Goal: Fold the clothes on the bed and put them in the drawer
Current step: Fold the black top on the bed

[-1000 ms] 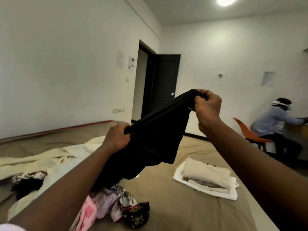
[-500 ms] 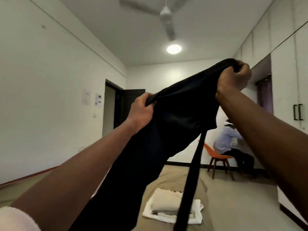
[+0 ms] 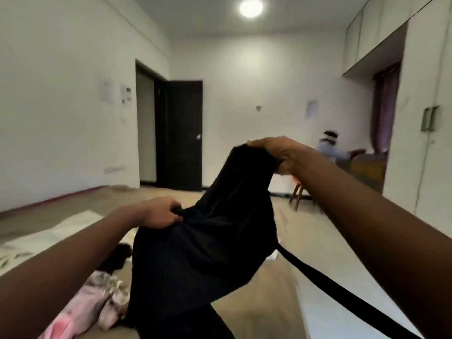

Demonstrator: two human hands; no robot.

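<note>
A black garment (image 3: pixel 208 241) hangs in the air over the bed (image 3: pixel 274 304), held by both hands. My left hand (image 3: pixel 160 214) grips one top corner, low and to the left. My right hand (image 3: pixel 276 152) grips the other corner, higher and to the right. A long black strap (image 3: pixel 342 287) of the garment trails down toward the lower right. A pink and floral pile of clothes (image 3: pixel 97 304) lies on the bed at the lower left, partly hidden by the garment. The frame is blurred.
A cream sheet (image 3: pixel 49 236) lies on the bed at the left. A dark door (image 3: pixel 181 133) stands open at the back. A person sits on an orange chair (image 3: pixel 297 189) at the far right, beside white wardrobe doors (image 3: pixel 425 143).
The view has tilted back down toward the bed. Both hands have come down with the black garment, the left hand much lower than before. The strap now swings out to the right.
</note>
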